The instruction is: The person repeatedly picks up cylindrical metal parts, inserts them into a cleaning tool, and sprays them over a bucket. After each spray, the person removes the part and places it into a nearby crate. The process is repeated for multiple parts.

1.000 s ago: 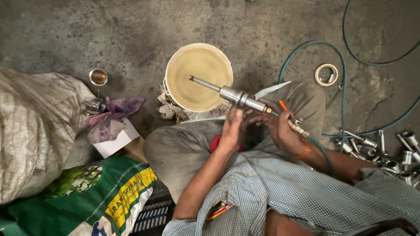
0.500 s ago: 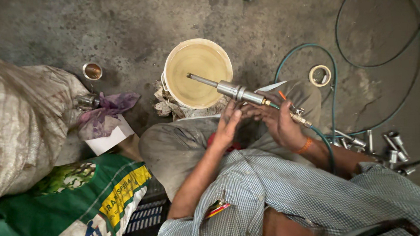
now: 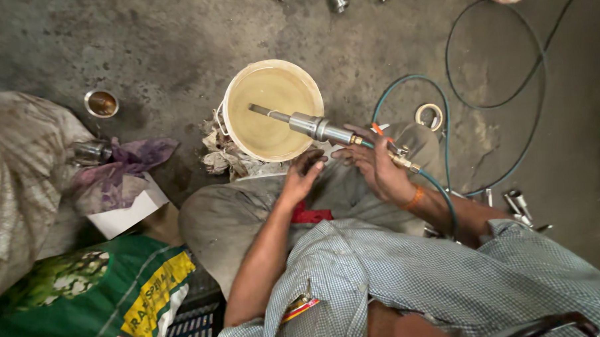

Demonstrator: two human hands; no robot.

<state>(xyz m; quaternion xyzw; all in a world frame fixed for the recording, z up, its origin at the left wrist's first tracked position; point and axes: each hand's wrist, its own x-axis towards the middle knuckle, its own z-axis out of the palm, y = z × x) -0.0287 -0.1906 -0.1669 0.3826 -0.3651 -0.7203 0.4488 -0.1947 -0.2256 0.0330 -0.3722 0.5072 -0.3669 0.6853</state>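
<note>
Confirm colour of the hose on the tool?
Teal-green hose, running from the metal tool in the right hand; clearest in the head view.

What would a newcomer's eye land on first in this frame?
The round cream plastic bucket of yellowish liquid at centre, with the long silver metal tool held over it. The right hand grips the tool's hose end; the left hand sits just below it. A green printed sack fills the lower left.

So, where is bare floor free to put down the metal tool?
Bare concrete lies above the bucket, and between the small tin and the bucket. Crowded: rags beside the bucket, hose and metal fittings on the right.
</note>
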